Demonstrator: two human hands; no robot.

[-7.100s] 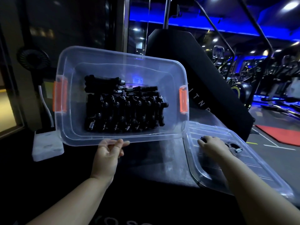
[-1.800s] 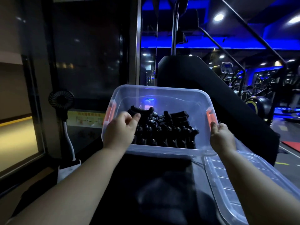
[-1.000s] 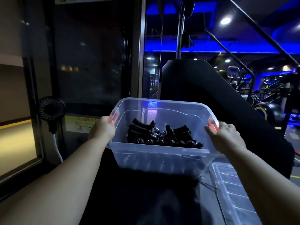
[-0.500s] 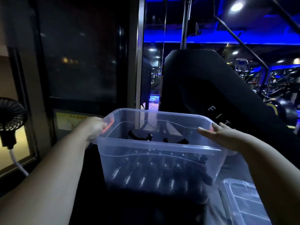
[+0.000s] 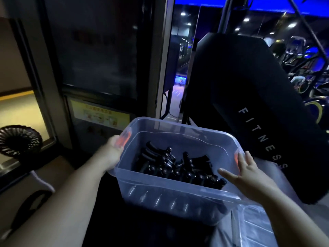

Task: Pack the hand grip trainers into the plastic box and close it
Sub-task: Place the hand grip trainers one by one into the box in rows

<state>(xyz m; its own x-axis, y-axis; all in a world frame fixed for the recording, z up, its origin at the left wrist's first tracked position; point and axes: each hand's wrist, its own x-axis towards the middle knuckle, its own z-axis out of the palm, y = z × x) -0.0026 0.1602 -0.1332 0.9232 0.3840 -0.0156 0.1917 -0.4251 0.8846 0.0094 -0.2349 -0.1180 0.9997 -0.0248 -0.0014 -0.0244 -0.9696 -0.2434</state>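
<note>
Nearest, at 5 o'clock of the view, the clear lid (image 5: 256, 227) lies flat, just beside the plastic box (image 5: 178, 198) and not on it. The box is in the middle, open and a little tilted. I cannot tell if its bottom rests on the dark tabletop (image 5: 142, 236) or is lifted off it.

The left hand (image 5: 108, 155) holds the short end at 9 o'clock. Its grip is closed over the rim at the orange latch (image 5: 122, 139), and the fingertips are hidden. The right hand (image 5: 249, 173) is at the 3 o'clock end, beside the other orange latch (image 5: 236, 158). Its grip is spread, with straight fingers, and it pinches nothing.

The black hand grip trainers (image 5: 178, 168) lie in a heap on the floor of the box, all inside.

Farther away there is a small fan (image 5: 19, 139) at 9 o'clock, a yellow sticker (image 5: 99, 115) at 11 o'clock and a black pad (image 5: 249, 104) marked FITNESS at 2 o'clock.

I judge that the packing is finished and the box is now being settled in its place. Next, the right hand should reach the lid at 5 o'clock and lay it squarely on the rim. Then both latches must be pressed down.
</note>
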